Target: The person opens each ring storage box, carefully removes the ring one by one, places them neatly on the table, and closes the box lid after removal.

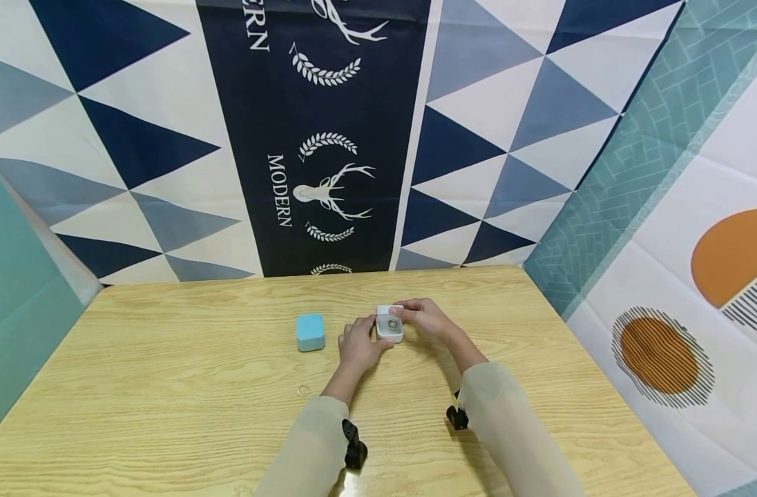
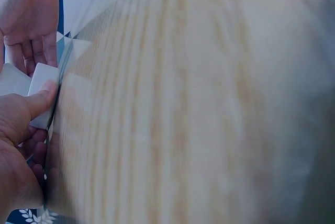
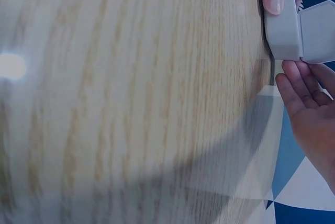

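Observation:
An open white ring box (image 1: 389,337) stands on the wooden table, its lid (image 3: 319,31) raised at the back. A small ring (image 1: 393,324) shows inside it. My left hand (image 1: 358,346) grips the box's base from the left, thumb on the front wall and fingers round the side. From the right, my right hand (image 1: 429,320) holds the raised lid, with the thumb over its inner side and the fingers behind it. In the left wrist view the white base (image 2: 45,90) is under the left thumb.
A closed light-blue box (image 1: 310,333) sits to the left of the left hand. Closer to me, a thin gold ring (image 1: 303,391) lies on the tabletop (image 1: 186,386). Patterned cloth (image 1: 329,138) hangs behind the table's far edge.

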Demonstrator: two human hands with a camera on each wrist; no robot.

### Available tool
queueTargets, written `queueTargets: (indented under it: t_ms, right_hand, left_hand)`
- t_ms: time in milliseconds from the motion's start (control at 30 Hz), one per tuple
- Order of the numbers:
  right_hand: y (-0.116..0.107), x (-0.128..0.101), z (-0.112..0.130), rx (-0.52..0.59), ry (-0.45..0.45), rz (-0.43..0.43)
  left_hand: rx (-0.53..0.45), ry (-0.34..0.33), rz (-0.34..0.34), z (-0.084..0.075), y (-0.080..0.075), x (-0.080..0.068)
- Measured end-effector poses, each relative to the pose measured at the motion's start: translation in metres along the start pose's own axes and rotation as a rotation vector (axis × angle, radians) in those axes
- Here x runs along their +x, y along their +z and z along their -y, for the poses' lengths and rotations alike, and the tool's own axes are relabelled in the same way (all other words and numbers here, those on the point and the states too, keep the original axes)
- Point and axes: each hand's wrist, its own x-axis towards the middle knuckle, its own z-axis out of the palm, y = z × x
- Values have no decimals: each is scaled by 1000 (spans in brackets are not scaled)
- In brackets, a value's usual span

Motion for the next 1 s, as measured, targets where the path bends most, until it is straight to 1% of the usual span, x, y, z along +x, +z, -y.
queueTargets:
  t_ms: [333,733,1000]
  right_hand:
    - [0,0,2,-3,-10,-8]
    - [-1,2,3,21,25,-9]
    - [-1,2,3,32,-3,3]
  left_hand:
    - [7,-1,-1,1,1,1]
    - [-1,-7,3,1,1,2]
    - [0,-6,-1,1,1,2]
